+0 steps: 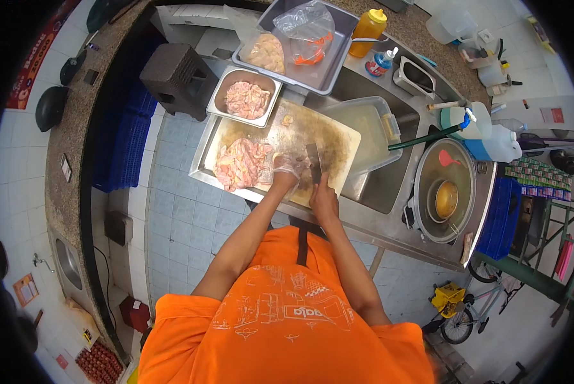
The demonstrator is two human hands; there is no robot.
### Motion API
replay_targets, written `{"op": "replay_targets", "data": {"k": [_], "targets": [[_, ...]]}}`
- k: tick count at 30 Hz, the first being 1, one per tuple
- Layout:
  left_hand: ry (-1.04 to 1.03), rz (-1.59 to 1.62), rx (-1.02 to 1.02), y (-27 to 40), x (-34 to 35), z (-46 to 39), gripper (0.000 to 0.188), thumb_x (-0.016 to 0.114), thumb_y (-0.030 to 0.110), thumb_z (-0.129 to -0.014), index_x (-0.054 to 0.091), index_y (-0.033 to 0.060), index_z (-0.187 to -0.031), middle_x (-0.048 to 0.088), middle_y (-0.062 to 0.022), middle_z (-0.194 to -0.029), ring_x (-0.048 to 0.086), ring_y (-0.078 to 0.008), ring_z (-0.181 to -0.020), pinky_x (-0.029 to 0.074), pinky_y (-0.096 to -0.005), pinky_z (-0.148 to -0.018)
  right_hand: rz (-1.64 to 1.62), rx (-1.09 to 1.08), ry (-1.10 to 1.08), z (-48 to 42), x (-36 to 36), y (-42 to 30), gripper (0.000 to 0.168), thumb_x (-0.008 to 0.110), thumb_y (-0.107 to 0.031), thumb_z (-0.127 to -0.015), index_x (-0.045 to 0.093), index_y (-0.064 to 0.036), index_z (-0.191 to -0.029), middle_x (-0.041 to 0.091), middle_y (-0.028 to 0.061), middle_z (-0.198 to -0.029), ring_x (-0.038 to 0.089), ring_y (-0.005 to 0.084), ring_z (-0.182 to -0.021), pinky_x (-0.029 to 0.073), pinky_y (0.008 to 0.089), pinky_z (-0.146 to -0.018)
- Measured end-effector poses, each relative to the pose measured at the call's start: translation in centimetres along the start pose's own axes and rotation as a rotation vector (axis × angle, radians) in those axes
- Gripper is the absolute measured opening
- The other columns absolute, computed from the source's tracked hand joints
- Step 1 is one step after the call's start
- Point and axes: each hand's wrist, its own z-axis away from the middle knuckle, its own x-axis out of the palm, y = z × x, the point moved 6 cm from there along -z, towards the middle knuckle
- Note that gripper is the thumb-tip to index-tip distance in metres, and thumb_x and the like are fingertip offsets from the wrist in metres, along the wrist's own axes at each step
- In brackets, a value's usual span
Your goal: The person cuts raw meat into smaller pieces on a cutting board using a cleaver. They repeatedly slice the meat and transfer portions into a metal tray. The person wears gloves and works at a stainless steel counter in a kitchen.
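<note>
My left hand (286,174), in a clear plastic glove, holds a small piece of raw meat, probably chicken, down on a stained white cutting board (335,129). Its fingertips are hard to make out. My right hand (324,200) grips a knife with a broad, dark blade (314,158), which stands just right of the left hand. Left of my hands lies a heap of raw chicken (241,163). Beyond it, at the board's far left corner, a steel pan (215,103) contains cut meat pieces (247,100). One small scrap (287,120) rests farther back on the board.
A grey tub (311,81) with bagged meat (265,54) stands behind the board. Right of it are a sauce bottle (369,26), a blue bottle (382,62), a sink (397,187) with a plastic water container (373,163), a green hose (424,138) and a large pot (419,192).
</note>
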Motion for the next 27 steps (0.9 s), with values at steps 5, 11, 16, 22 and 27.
{"op": "replay_targets", "data": {"k": [5,11,16,22,27], "targets": [[-0.001,-0.121,0.043,0.6,-0.1,-0.5,0.026,0.072,0.027,-0.082,0.075,0.0048,-0.093,0.073,-0.0178,-0.091,0.07,-0.0346,-0.083,0.054,-0.0419,-0.077,0.044,-0.022,0.006,-2.4,1.3,0.3,0.052,0.05,-0.016,-0.099,0.026,-0.005,-0.143,0.064,0.0349,-0.082,0.063,0.0552,-0.077,0.05,0.0628,-0.068],[0.004,-0.099,0.227,1.9,-0.3,-0.5,0.027,0.072,0.029,-0.08,0.073,0.0049,-0.093,0.072,-0.0168,-0.09,0.069,-0.0345,-0.085,0.053,-0.0447,-0.079,0.018,-0.046,0.0,-4.8,0.1,-1.3,0.068,0.055,-0.007,-0.091,0.02,-0.009,-0.149,0.065,0.0346,-0.091,0.065,0.0518,-0.086,0.052,0.0589,-0.073],[0.048,-0.345,0.201,1.4,1.2,-0.5,0.025,0.064,0.029,-0.089,0.073,0.0057,-0.092,0.069,-0.0186,-0.09,0.065,-0.0388,-0.089,0.05,-0.0482,-0.079,0.033,0.028,-0.119,2.6,1.6,4.7,0.06,0.054,-0.009,-0.094,0.022,-0.009,-0.143,0.064,0.0359,-0.083,0.064,0.0549,-0.082,0.049,0.0633,-0.072],[-0.002,-0.309,0.102,2.8,0.5,-0.7,0.032,0.058,0.028,-0.093,0.069,0.0017,-0.107,0.068,-0.0206,-0.104,0.064,-0.0411,-0.096,0.05,-0.0476,-0.086,-0.022,-0.106,-0.066,6.2,-1.9,6.8,0.043,0.053,-0.014,-0.096,0.032,-0.004,-0.133,0.063,0.0343,-0.077,0.061,0.0578,-0.077,0.046,0.063,-0.069],[-0.126,-0.356,0.193,5.8,-0.1,-0.5,0.036,0.061,0.027,-0.089,0.067,0.0004,-0.113,0.067,-0.0233,-0.114,0.063,-0.04,-0.105,0.049,-0.0434,-0.096,-0.129,-0.18,0.082,1.4,-3.0,5.2,0.039,0.054,-0.015,-0.095,0.038,-0.003,-0.128,0.064,0.0358,-0.081,0.06,0.0592,-0.08,0.047,0.0619,-0.075]]}}
